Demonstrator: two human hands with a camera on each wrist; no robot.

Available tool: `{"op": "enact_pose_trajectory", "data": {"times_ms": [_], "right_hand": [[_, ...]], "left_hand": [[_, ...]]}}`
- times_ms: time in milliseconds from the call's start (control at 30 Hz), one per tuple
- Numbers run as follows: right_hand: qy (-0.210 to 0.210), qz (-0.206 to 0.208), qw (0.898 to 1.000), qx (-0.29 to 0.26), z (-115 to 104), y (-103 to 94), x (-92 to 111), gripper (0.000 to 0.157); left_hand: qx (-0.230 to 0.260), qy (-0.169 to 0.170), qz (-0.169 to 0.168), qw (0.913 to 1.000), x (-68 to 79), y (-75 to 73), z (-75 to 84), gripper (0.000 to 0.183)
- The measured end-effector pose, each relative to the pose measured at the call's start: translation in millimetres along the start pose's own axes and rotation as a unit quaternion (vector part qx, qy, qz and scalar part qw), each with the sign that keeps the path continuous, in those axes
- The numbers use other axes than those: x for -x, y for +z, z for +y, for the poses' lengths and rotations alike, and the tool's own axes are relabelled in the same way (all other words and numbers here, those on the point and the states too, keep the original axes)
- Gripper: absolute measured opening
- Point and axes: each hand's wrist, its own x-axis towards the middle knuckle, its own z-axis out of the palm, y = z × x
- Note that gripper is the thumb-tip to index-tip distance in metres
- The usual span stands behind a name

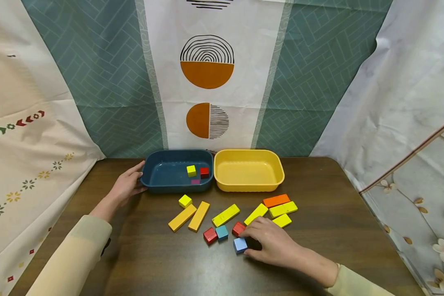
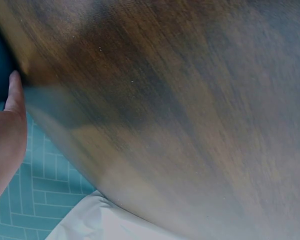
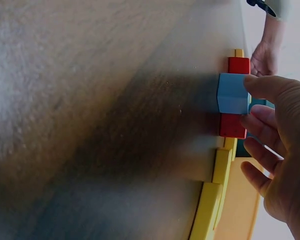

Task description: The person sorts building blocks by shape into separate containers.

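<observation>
Light-blue cube (image 1: 240, 245), resting at the near side of the block cluster on the dark wooden counter (image 1: 163, 259), is flanked by the thumb and fingers of the right hand (image 1: 271, 242). Thumb and index finger are set apart at the cube's edge — whether it is pinched cannot be told. The left hand (image 1: 127, 183) is laid, fingers extended, against the left end of a blue tray (image 1: 163, 189).

Five cubes are counted on the counter: the light-blue one, one teal cube (image 1: 222, 233), two red cubes (image 1: 210, 236) and one yellow cube (image 1: 185, 201). Seven bars are counted: two amber bars (image 1: 198, 216), one orange bar (image 1: 276, 200) and four yellow bars (image 1: 225, 215), the nearest to the right wrist being partly hidden. Three pieces are seen inside the blue tray: one yellow, one red, one pink.

Two trays are placed side by side near the counter's far edge, the yellow tray (image 1: 249, 188) on the right. A narrow gap is left between the light-blue and teal cubes; one red cube is set close beyond. Wider room is offered by bare wood toward the near side and the right edge.
</observation>
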Motion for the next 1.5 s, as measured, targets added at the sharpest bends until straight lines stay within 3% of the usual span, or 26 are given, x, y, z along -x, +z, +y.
{"op": "enact_pose_trajectory", "data": {"times_ms": [800,1500], "right_hand": [[0.008,0.009,1.000,-0.008,-1.4,8.7,-0.5,0.030],[0.023,0.004,1.000,-0.019,-2.5,9.6,0.8,0.029]], "left_hand": [[0.013,0.006,0.001,0.9999,-2.3,-0.7,-1.8,0.056],[0.010,-0.009,0.004,0.9999,-3.7,-0.7,-2.3,0.056]]}}
